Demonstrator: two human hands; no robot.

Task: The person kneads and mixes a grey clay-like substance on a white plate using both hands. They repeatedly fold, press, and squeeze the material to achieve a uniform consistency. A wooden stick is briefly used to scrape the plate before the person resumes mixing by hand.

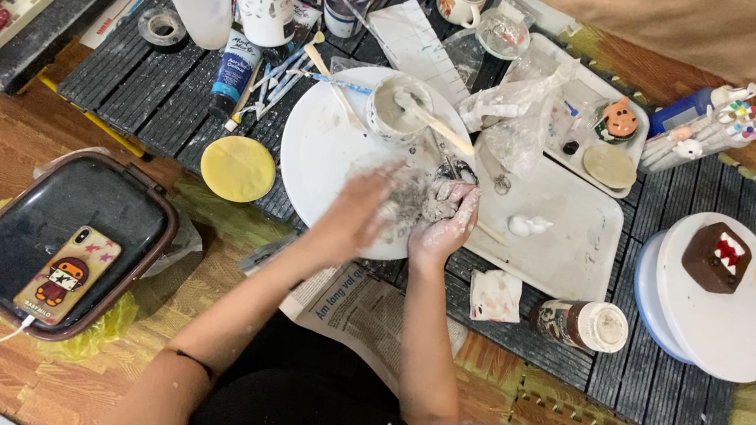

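Both my hands work over a round white plate (317,147) on a dark slatted mat. My left hand (360,212) is smeared with pale paste and presses against a grey lump of clay (423,196). My right hand (447,222), also coated white, is closed around the same lump from the right side. At the plate's far edge stands a small white cup (395,107) of pale slurry with a wooden stick (437,128) resting in it.
A white tray (574,249) lies right of the plate with a small white figure (529,226). A turntable (735,320) carries a brown box-shaped figure (716,256). A yellow disc (237,168), paint tube (233,73), jars and brushes sit behind. A phone (68,275) lies on a dark container lid at left.
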